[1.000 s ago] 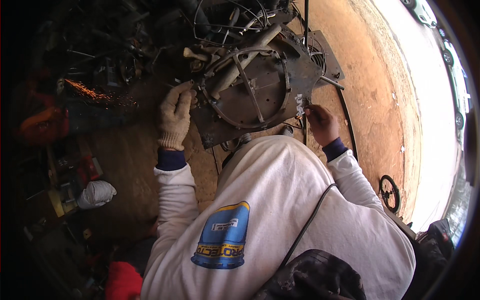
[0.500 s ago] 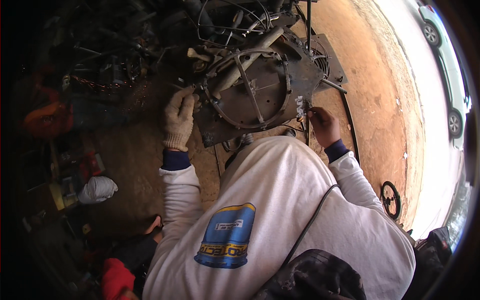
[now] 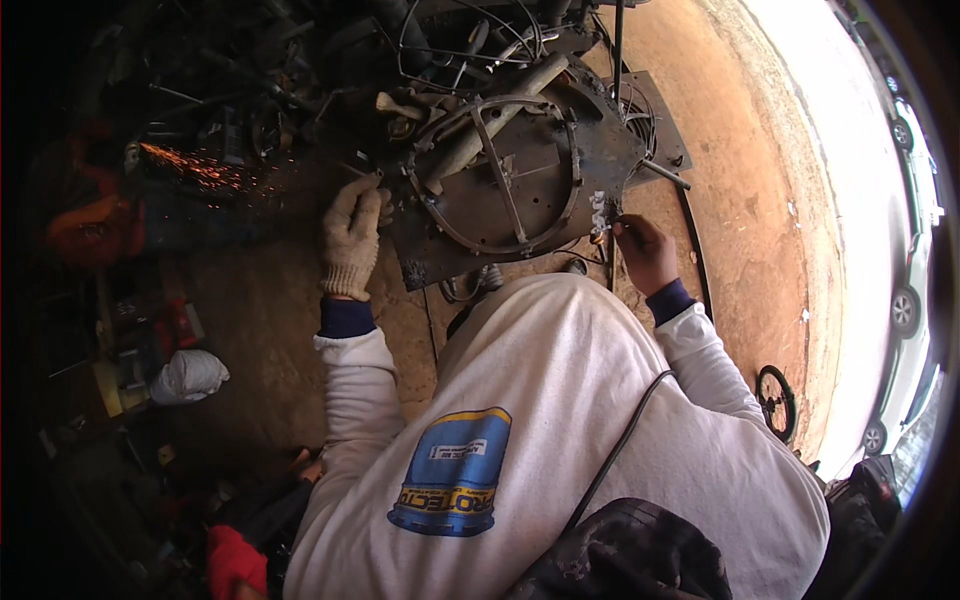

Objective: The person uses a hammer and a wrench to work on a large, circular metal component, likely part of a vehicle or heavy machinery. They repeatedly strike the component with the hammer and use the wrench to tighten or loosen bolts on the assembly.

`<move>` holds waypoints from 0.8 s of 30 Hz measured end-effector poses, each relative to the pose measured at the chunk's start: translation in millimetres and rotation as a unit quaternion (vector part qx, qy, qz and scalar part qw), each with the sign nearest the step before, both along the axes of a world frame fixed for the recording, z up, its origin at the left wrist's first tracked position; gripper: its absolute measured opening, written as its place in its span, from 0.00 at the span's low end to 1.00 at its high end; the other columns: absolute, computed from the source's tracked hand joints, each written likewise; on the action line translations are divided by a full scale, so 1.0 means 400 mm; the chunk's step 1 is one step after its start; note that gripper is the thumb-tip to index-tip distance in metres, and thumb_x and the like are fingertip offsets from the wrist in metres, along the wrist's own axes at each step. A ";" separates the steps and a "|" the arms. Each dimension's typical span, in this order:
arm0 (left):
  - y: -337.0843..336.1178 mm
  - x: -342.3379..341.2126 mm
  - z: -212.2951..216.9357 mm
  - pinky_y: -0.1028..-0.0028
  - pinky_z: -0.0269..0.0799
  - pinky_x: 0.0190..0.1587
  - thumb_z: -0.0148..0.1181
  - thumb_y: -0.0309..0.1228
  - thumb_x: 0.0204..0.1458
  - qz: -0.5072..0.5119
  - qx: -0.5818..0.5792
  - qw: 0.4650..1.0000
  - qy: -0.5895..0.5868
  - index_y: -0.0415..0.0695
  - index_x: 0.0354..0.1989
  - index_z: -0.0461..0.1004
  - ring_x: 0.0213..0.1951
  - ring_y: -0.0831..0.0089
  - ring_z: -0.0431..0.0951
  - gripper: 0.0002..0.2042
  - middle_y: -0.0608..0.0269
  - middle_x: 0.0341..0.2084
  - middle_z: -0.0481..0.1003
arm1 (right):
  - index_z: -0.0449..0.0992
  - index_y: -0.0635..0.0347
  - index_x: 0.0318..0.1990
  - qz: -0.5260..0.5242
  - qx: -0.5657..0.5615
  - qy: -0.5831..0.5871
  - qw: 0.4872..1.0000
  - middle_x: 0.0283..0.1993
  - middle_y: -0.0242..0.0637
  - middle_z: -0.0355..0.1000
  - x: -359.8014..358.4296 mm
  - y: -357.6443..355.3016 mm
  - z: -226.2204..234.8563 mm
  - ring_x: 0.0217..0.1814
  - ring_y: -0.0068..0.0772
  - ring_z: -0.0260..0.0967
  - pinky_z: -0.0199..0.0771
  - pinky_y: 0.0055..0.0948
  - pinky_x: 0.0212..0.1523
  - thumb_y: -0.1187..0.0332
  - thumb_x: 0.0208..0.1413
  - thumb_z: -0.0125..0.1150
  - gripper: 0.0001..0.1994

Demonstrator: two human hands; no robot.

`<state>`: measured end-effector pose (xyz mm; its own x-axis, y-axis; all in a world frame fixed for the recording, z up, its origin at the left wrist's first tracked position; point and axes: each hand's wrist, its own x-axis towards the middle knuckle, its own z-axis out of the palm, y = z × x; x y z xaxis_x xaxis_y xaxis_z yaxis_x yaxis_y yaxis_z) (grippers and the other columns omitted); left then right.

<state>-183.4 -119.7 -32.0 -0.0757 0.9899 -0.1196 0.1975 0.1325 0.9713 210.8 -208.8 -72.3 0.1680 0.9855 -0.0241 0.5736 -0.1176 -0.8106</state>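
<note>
My left hand (image 3: 352, 235), in a cream knitted glove, is closed beside the left edge of a dark steel plate (image 3: 410, 250). A small metallic tip shows at its fingertips; what it grips is too small to name. My bare right hand (image 3: 648, 250) is at the plate's right edge, thumb and fingers pinched together. Whatever lies in that pinch is hidden, and a small brass-coloured piece (image 3: 598, 238) sits just left of it. On the plate rests a ring of bent metal bar with a crossbar (image 3: 497, 175). A thick pipe (image 3: 500, 120) lies slantwise across the plate, under part of the ring.
Orange sparks (image 3: 200, 168) fly at the left near a worker's orange-red garment (image 3: 95, 230). Dark scrap and a wire frame (image 3: 440, 75) crowd the far side. A rod (image 3: 668, 174) juts from the plate's right. A wheel (image 3: 776, 403) is at right; parked cars (image 3: 905, 300) stand beyond.
My left hand has shifted slightly left. The sparks at the left have grown brighter and denser. My right hand stays at the plate's edge, and different cars show at the far right.
</note>
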 end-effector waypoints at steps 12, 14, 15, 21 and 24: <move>0.008 0.009 -0.017 0.74 0.78 0.44 0.55 0.31 0.64 -0.031 0.024 0.998 0.042 0.39 0.54 0.75 0.41 0.75 0.79 0.14 0.61 0.41 0.79 | 0.80 0.63 0.42 -0.005 -0.020 -0.009 1.000 0.33 0.45 0.78 -0.010 -0.012 0.013 0.35 0.42 0.78 0.75 0.34 0.38 0.67 0.59 0.62 0.09; 0.009 0.017 -0.016 0.74 0.77 0.45 0.56 0.30 0.63 -0.035 0.032 0.997 0.064 0.38 0.52 0.76 0.41 0.76 0.79 0.13 0.61 0.41 0.79 | 0.80 0.63 0.42 -0.005 -0.010 0.007 1.000 0.33 0.45 0.78 -0.011 -0.016 0.007 0.35 0.41 0.78 0.75 0.33 0.38 0.66 0.59 0.62 0.10; 0.009 0.020 -0.012 0.75 0.77 0.45 0.56 0.29 0.63 -0.036 0.040 0.995 0.081 0.38 0.52 0.76 0.41 0.76 0.78 0.12 0.61 0.41 0.79 | 0.80 0.63 0.42 -0.005 -0.005 0.015 1.000 0.33 0.44 0.78 -0.012 -0.017 0.005 0.35 0.41 0.78 0.75 0.33 0.38 0.66 0.59 0.62 0.10; 0.015 0.039 -0.010 0.76 0.75 0.46 0.57 0.29 0.62 -0.071 0.087 0.987 0.112 0.37 0.50 0.77 0.41 0.78 0.76 0.11 0.63 0.41 0.78 | 0.80 0.62 0.43 -0.006 -0.034 -0.003 0.999 0.30 0.35 0.77 -0.014 -0.024 -0.001 0.33 0.21 0.71 0.72 0.25 0.36 0.66 0.61 0.63 0.09; 0.011 0.062 0.000 0.75 0.74 0.42 0.57 0.30 0.62 -0.069 0.104 0.986 0.106 0.38 0.48 0.78 0.37 0.77 0.77 0.11 0.61 0.36 0.80 | 0.79 0.63 0.42 -0.005 -0.022 0.012 1.000 0.30 0.35 0.77 -0.023 -0.025 -0.008 0.33 0.20 0.70 0.72 0.25 0.36 0.66 0.61 0.62 0.09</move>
